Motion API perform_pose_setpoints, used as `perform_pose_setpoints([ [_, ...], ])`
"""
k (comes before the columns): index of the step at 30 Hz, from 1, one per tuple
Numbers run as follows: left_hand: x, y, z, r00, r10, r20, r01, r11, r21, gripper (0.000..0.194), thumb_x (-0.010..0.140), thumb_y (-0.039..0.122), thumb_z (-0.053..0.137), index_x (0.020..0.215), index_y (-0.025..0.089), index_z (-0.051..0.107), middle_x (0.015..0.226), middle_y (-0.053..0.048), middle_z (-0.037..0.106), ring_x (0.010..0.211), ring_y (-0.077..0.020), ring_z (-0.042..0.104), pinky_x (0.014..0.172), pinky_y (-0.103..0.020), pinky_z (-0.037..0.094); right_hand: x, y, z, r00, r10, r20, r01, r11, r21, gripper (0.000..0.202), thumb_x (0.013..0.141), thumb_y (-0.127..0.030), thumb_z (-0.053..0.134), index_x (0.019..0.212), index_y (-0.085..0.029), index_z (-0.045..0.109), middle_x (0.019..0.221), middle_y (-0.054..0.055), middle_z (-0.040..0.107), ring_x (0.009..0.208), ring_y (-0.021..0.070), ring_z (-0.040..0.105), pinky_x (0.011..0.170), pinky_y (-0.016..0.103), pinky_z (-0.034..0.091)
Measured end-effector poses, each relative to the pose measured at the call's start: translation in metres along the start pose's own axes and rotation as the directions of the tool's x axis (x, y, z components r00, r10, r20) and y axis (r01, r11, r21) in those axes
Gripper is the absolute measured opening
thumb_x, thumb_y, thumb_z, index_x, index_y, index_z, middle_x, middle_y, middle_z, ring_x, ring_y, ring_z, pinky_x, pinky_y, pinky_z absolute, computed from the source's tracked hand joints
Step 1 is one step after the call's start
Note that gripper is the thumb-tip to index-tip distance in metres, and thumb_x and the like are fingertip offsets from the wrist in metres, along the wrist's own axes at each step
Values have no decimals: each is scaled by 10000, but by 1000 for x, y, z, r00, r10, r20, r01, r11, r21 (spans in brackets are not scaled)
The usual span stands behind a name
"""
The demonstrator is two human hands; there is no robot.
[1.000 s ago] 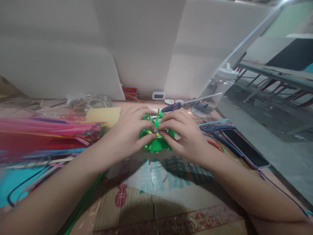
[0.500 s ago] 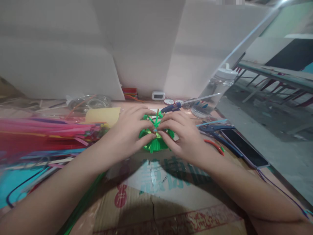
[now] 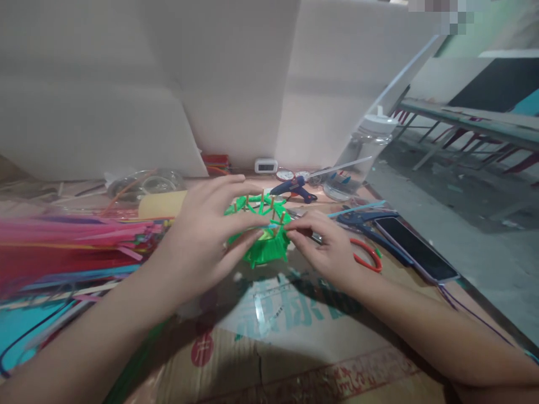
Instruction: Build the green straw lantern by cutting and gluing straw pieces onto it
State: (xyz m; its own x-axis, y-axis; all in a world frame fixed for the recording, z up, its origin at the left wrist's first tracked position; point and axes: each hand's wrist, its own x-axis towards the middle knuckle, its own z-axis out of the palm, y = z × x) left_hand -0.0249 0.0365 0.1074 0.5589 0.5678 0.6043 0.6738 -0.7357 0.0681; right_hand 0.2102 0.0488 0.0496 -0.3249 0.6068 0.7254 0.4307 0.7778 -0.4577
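A round green piece [image 3: 267, 251] made of fuzzy strips, with several short wooden sticks standing up round its rim, sits on the cardboard in the middle. My left hand [image 3: 210, 230] is at its left side, thumb and fingers closed on its near rim, beside a small light-blue bit [image 3: 273, 225]. At the right rim, the thumb and forefinger of my right hand [image 3: 322, 241] are pinched together close to one stick; whatever lies between them is too small to make out.
Pink and red strips [image 3: 84, 238] lie at the left. Behind stand a glue gun [image 3: 290, 185] and a small white display [image 3: 266, 166]. At the right are a water bottle [image 3: 357, 157], blue-handled pliers [image 3: 383, 235], a red ring [image 3: 366, 264] and a phone [image 3: 416, 248].
My hands have moved apart, the right one to the right rim, uncovering more of the green piece and its sticks. The view has shifted slightly.
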Motion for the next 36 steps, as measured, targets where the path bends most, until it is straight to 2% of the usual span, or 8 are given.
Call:
perform_pose_setpoints([
  [5,-3,5,11,1000,16,-22,-14,997,80,220,903,262,603,1104,317,674,1390,-43,556,1373,-315,406,1104,-581,362,6,-1,6,999,18,27,-18,1000,-22,94,892,-245,661,910,-176,721,680,-3,632,652,141,552,643,284,432],
  [10,-5,8,14,999,4,-54,3,992,124,189,898,283,610,1074,326,664,1394,-46,546,1385,-327,383,1113,-607,339,9,-4,12,999,21,33,-20,1000,-12,91,879,-235,670,869,-175,738,673,-1,659,642,138,547,637,278,422],
  [18,-3,8,22,996,-4,-91,16,991,132,162,877,248,636,1025,285,689,1317,-66,599,1338,-330,435,1087,-588,364,10,-5,15,997,65,29,-65,998,3,97,884,-244,664,829,-198,729,671,-8,669,657,139,564,656,283,428],
  [21,-3,10,23,995,-2,-99,15,991,135,130,876,238,633,983,265,702,1286,-79,613,1313,-332,455,1072,-573,381,9,-5,15,997,68,23,-68,998,-1,93,886,-250,666,836,-206,730,688,-7,681,663,143,575,658,287,431],
  [27,-3,12,20,994,14,-106,-1,993,118,215,863,224,646,1061,295,689,1307,-67,607,1317,-329,457,1080,-571,376,8,-6,15,996,87,38,-87,996,-6,97,889,-243,658,829,-207,725,705,-3,691,663,143,580,664,291,441],
  [36,-4,8,23,993,33,-113,-18,991,129,165,881,231,632,1017,303,693,1302,-48,617,1310,-320,465,1075,-563,384,9,-4,15,998,51,27,-50,999,-16,103,890,-250,657,829,-205,728,697,-5,691,660,141,575,660,289,427],
])
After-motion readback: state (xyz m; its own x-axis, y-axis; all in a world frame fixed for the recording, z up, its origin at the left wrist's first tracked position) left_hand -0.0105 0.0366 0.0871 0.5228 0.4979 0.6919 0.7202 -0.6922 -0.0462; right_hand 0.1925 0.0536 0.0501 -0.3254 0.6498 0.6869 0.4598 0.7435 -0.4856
